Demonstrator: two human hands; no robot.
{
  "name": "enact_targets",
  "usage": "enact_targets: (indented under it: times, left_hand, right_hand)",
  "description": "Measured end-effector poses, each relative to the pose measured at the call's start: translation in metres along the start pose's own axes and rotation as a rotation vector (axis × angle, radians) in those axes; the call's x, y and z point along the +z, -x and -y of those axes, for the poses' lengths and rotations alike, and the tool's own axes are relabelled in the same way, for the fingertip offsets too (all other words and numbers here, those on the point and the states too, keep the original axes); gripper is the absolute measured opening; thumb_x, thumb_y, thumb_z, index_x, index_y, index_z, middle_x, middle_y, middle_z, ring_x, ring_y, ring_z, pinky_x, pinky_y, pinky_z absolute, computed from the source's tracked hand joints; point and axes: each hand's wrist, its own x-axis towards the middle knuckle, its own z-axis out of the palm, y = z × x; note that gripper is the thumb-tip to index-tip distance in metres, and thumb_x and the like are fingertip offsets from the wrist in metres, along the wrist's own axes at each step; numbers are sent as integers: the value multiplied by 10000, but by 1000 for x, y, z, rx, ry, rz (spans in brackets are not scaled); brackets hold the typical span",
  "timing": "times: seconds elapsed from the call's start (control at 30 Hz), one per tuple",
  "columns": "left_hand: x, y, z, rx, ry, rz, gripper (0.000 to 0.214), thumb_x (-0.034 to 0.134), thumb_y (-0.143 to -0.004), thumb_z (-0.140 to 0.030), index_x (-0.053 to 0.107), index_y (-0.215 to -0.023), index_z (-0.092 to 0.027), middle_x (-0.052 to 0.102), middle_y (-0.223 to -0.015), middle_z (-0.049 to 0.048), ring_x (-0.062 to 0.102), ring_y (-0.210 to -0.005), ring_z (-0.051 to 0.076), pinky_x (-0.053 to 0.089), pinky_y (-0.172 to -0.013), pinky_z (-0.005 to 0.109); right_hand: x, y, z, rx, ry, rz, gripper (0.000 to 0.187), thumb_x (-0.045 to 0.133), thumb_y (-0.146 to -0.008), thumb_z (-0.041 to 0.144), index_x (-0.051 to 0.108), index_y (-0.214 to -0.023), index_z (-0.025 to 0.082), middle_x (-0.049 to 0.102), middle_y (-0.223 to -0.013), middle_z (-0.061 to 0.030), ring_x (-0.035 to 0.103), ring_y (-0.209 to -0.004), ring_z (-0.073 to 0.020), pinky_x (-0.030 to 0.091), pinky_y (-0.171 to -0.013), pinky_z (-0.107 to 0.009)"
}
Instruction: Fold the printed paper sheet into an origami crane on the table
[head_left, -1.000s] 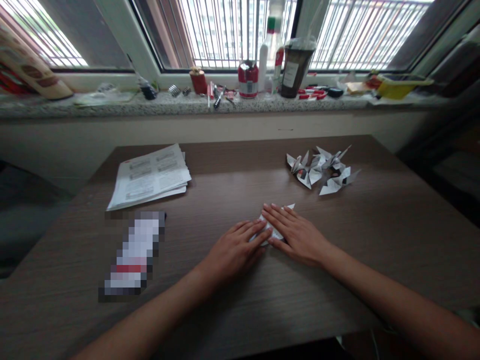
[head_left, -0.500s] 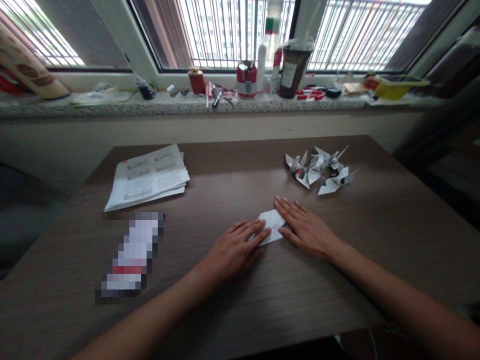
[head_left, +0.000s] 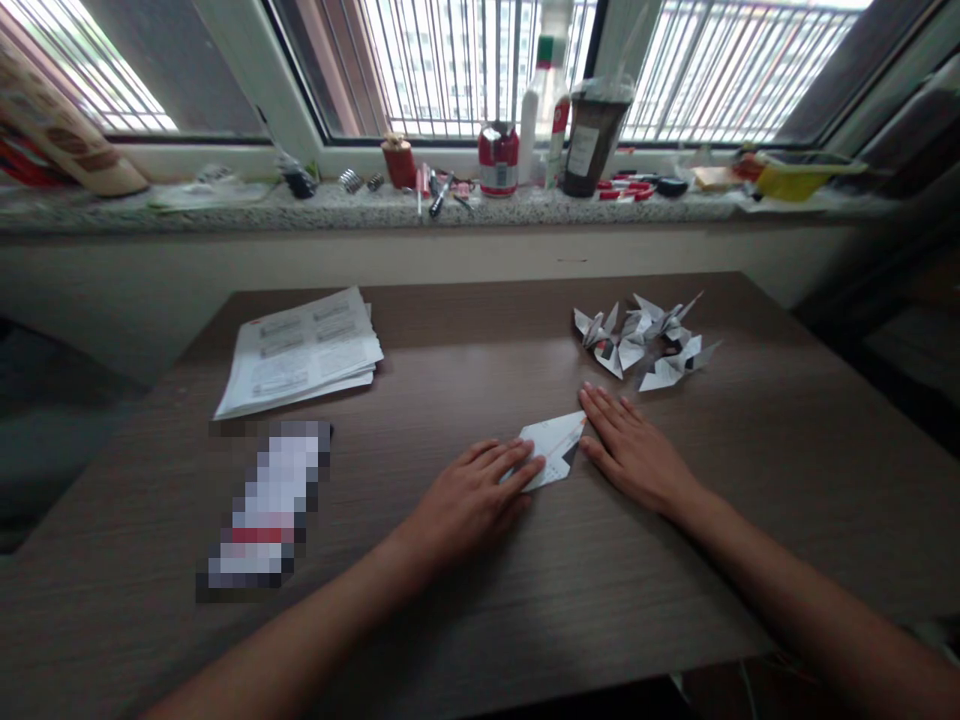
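A small folded piece of white printed paper (head_left: 553, 447) lies flat on the brown wooden table (head_left: 450, 620). My left hand (head_left: 469, 500) rests flat on the table, fingers stretched out, fingertips pressing the paper's left end. My right hand (head_left: 634, 452) lies flat with fingers together and extended, its edge against the paper's right tip. Neither hand grips anything.
A heap of several folded paper cranes (head_left: 645, 340) sits behind my right hand. A stack of printed sheets (head_left: 300, 350) lies at the back left, with a blurred-out flat object (head_left: 266, 510) in front of it. The windowsill (head_left: 225, 212) holds a can, bottles, a cup and small tools.
My right hand has slid to the right across the folded paper, uncovering it, and now sits at its right tip. My left hand has stayed in place on the left end.
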Motion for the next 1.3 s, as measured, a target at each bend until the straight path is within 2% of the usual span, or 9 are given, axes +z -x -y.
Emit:
enact_targets:
  times: [0.17,0.37,0.53,0.67,0.8,0.93,1.1,1.3]
  left_hand:
    - [-3,-1,-1,0,0,7,440,474,-1104,-353,492,-1528,-235,521,-1581,111,512,-1449,263,404,-1201,482]
    - [-3,0,-1,-1,7,12,444,491,-1099,-335,482,-1531,-236,511,-1589,110,511,-1448,261,413,-1195,479]
    - [-3,-1,-1,-11,26,4,441,499,-1095,-347,492,-1522,-238,522,-1578,106,513,-1441,265,410,-1192,479]
    - [-8,-3,-3,-24,10,13,450,491,-1096,-381,507,-1518,-225,529,-1564,114,519,-1421,277,400,-1190,471]
    - [-10,-3,-6,-67,-4,4,463,445,-1109,-417,514,-1523,-222,542,-1541,126,545,-1369,296,421,-1160,483]
    - [-9,-2,-5,-83,29,-4,465,430,-1112,-439,525,-1519,-237,543,-1534,125,537,-1368,308,433,-1147,501]
    - [-9,-1,4,-47,153,-34,452,405,-1125,-385,501,-1533,-216,573,-1513,114,563,-1347,277,467,-1129,471]
    - [-13,-2,18,-41,207,-67,378,415,-1124,-314,571,-1453,-212,613,-1480,93,585,-1332,257,472,-1127,478]
  right_hand:
    - [1,0,-2,25,-51,-27,704,320,-1109,523,37,-1700,267,251,-1727,-89,271,-1584,-259,273,-1291,-533]
    - [-1,2,-5,95,-222,-73,636,248,-1119,501,169,-1696,246,292,-1715,-89,295,-1577,-261,269,-1290,-552]
    - [-8,4,-4,104,-343,-141,601,296,-1111,497,305,-1666,264,395,-1679,-86,370,-1549,-278,320,-1269,-559]
    - [-19,3,2,72,-336,-180,544,363,-1103,466,428,-1605,265,507,-1607,-94,455,-1496,-289,386,-1236,-538]
    - [-25,4,12,-84,-331,-103,510,424,-1095,418,448,-1588,291,499,-1610,-78,458,-1489,-276,415,-1218,-521]
    - [-20,4,20,-209,-287,5,507,464,-1085,403,457,-1587,330,478,-1633,-50,415,-1521,-279,389,-1233,-551]
    - [-15,3,23,-223,-260,45,492,467,-1084,417,493,-1566,322,488,-1626,-58,446,-1504,-286,389,-1231,-572]
    - [-17,0,23,-241,-265,75,487,491,-1078,421,513,-1546,287,482,-1629,-71,426,-1518,-266,345,-1259,-563]
